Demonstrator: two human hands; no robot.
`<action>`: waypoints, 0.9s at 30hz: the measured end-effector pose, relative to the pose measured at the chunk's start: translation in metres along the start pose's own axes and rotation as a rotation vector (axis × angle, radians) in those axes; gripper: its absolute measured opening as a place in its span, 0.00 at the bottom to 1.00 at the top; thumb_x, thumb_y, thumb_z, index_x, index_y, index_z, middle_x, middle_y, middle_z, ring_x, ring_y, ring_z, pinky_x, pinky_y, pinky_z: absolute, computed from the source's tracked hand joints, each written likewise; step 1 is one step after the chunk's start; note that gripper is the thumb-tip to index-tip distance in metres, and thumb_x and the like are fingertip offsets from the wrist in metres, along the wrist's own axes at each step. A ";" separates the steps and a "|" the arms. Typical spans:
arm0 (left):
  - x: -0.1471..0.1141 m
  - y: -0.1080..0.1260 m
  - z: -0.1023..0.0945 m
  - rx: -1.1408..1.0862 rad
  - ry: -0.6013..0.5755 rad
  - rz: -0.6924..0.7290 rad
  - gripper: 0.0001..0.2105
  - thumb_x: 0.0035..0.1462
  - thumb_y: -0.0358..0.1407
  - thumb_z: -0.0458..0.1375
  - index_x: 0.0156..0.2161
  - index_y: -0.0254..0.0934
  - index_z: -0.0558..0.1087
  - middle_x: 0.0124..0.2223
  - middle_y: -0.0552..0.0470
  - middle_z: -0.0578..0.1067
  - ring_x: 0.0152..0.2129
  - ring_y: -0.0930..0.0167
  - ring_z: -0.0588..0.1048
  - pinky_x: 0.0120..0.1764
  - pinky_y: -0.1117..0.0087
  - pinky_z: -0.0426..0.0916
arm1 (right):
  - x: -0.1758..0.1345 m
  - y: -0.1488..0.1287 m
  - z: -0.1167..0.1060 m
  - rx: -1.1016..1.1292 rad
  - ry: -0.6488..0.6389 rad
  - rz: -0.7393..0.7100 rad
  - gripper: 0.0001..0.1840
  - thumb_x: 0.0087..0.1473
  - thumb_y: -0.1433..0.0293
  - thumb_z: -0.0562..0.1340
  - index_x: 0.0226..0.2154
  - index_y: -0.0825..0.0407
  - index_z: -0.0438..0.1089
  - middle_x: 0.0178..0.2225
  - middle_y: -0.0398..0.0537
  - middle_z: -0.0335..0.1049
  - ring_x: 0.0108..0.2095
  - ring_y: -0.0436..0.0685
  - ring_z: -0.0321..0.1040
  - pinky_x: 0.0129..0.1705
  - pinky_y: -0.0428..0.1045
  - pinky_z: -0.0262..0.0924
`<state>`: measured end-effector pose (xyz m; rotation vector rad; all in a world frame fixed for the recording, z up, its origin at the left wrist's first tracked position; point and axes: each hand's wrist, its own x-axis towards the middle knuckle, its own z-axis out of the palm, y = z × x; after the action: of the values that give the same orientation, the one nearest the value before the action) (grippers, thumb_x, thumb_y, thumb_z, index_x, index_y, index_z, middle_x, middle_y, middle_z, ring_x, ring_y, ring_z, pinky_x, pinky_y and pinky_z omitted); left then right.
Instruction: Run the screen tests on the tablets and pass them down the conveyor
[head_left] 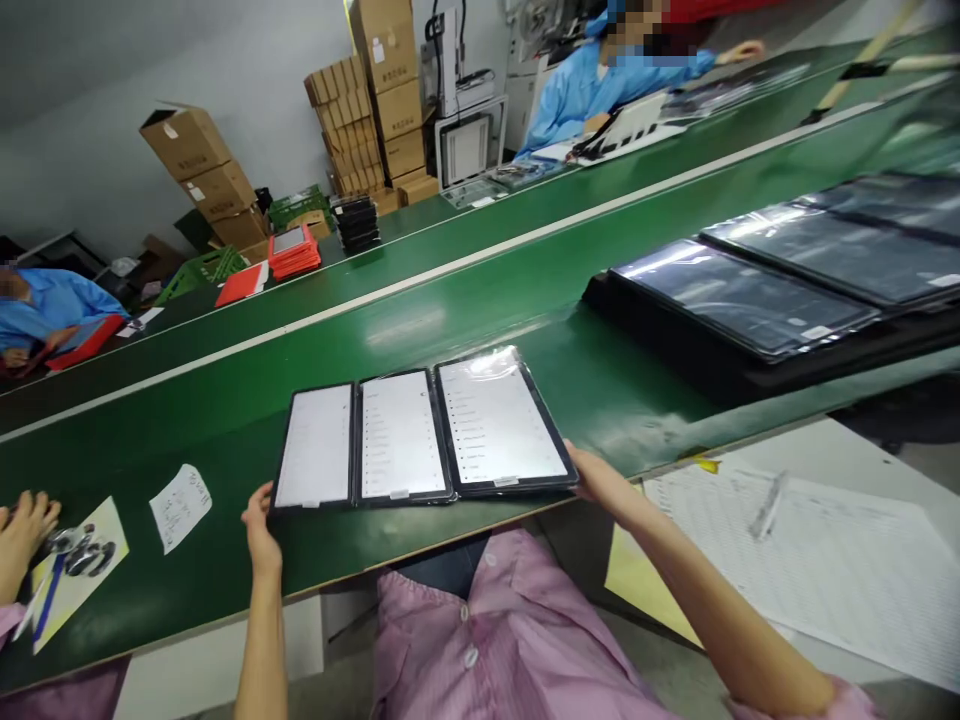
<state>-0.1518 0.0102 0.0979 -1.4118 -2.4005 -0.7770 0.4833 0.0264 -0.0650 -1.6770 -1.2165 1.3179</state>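
Observation:
Three black-framed tablets lie side by side in front of me, their white screens showing lists of text: the left tablet [315, 445], the middle tablet [403, 435] and the right tablet [499, 420]. Each has a small tab at its lower edge, and clear film glints on the right one. My left hand [262, 530] grips the lower left corner of the left tablet. At the opposite end, my right hand [600, 485] holds the lower right corner of the right tablet, its fingertips partly hidden beneath.
Film-covered dark tablets [750, 295] rest on black padding at right. A handwritten note [180, 508] lies left, near a co-worker's hand [26, 535] and a yellow card [101, 540]. Printed sheets [825, 570] with a pen are at lower right. Other people work across the green bench [450, 300].

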 end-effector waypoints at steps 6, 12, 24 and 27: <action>-0.145 0.058 0.056 -0.083 -0.071 -0.053 0.18 0.66 0.45 0.58 0.56 0.39 0.71 0.57 0.45 0.72 0.50 0.60 0.73 0.52 0.54 0.72 | 0.010 -0.025 -0.025 -0.432 0.032 0.005 0.35 0.58 0.42 0.49 0.23 0.51 0.73 0.30 0.56 0.76 0.36 0.66 0.72 0.39 0.56 0.65; -0.222 0.106 0.072 0.004 -0.122 0.098 0.21 0.68 0.47 0.46 0.57 0.44 0.74 0.67 0.40 0.62 0.58 0.48 0.66 0.61 0.33 0.49 | -0.011 -0.068 0.009 -0.929 0.064 -0.628 0.27 0.68 0.57 0.47 0.43 0.49 0.80 0.40 0.56 0.74 0.42 0.62 0.68 0.45 0.55 0.59; -0.242 0.158 0.079 0.001 -0.356 0.369 0.28 0.68 0.55 0.44 0.64 0.46 0.68 0.74 0.37 0.45 0.68 0.44 0.50 0.60 0.26 0.39 | 0.024 -0.025 0.006 -0.646 0.135 -0.704 0.31 0.67 0.47 0.45 0.59 0.41 0.71 0.67 0.56 0.52 0.66 0.71 0.48 0.67 0.72 0.39; -0.233 0.136 0.072 0.035 -0.203 0.145 0.33 0.69 0.55 0.40 0.69 0.37 0.60 0.72 0.29 0.47 0.65 0.44 0.56 0.61 0.27 0.36 | 0.035 0.004 -0.003 -0.326 0.098 -0.496 0.41 0.66 0.46 0.33 0.72 0.47 0.48 0.63 0.62 0.59 0.62 0.68 0.58 0.62 0.67 0.54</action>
<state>0.0854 -0.0668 -0.0268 -1.7017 -2.4083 -0.5788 0.4893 0.0583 -0.0795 -1.4888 -1.7177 0.7582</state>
